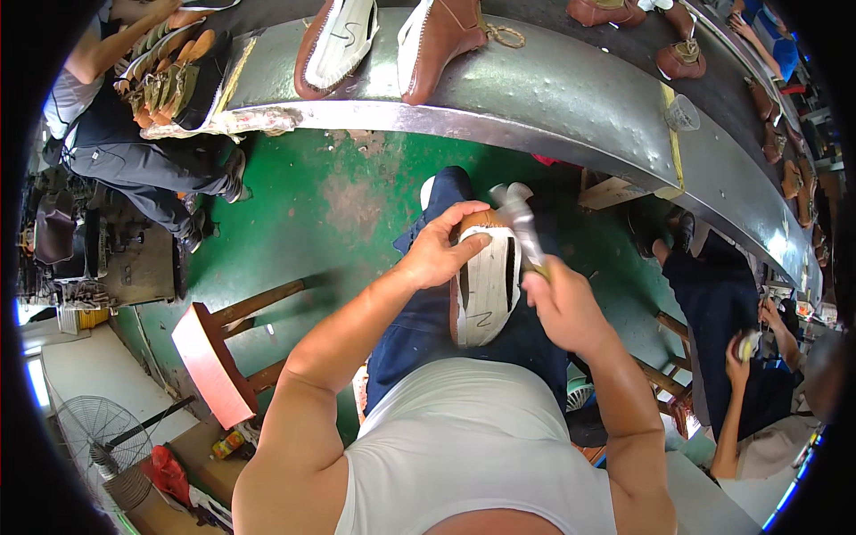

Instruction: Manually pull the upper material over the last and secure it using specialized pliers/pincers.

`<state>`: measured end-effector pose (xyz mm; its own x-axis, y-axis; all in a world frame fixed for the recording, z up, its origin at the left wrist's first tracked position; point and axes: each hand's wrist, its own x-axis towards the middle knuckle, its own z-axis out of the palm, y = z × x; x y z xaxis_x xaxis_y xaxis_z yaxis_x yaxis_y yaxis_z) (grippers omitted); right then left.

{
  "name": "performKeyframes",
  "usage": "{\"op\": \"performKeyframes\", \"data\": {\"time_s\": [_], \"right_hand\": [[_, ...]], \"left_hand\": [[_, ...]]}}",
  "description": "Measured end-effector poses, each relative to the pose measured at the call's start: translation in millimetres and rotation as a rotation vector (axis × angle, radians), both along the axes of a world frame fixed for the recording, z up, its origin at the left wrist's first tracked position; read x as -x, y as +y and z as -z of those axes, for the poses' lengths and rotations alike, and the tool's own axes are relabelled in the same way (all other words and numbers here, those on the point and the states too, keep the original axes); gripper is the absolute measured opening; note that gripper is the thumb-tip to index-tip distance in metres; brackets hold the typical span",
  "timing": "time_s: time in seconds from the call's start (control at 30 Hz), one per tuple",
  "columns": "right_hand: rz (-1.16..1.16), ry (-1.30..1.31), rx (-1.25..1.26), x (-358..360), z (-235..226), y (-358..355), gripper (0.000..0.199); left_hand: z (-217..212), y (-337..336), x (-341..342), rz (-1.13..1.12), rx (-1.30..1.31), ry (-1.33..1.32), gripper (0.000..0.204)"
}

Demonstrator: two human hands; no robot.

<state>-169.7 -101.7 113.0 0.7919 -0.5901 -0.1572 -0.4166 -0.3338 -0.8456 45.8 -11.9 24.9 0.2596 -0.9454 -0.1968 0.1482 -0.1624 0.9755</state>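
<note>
A brown leather shoe (pixel 489 290) lies sole-up across my lap, its pale unfinished bottom facing me with a dark mark near the end closest to my body. My left hand (pixel 446 244) is closed around the shoe's far end, thumb pressed on the bottom and fingers over the brown leather. In my right hand (pixel 569 305), slightly blurred, is the handle of a hammer (pixel 520 217). The metal head is beside the shoe's far right edge; whether it touches cannot be told.
Two more brown shoes (pixel 443 45) rest on a metal-edged bench (pixel 553 111) ahead. Shoe parts (pixel 174 80) are piled at the far left. Stools (pixel 212 361) stand left and right. A caged fan (pixel 102 441) is at lower left. Other people sit or stand on both sides.
</note>
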Motion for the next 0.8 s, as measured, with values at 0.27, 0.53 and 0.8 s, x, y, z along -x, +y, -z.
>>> {"op": "performKeyframes", "data": {"time_s": [0.27,0.53,0.8], "right_hand": [[0.289,-0.021,-0.014,18.9,105.5,33.6,0.037],[0.263,0.129,-0.241,40.9,121.9,32.6,0.028],[0.191,0.412,-0.148,104.7,65.8,2.9,0.039]], "left_hand": [[51.7,45.3,28.9,-0.047,-0.079,-0.108,0.072],[26.9,59.7,77.4,-0.080,-0.198,-0.228,0.081],[58.1,54.0,69.5,0.283,-0.256,-0.112,0.098]]}}
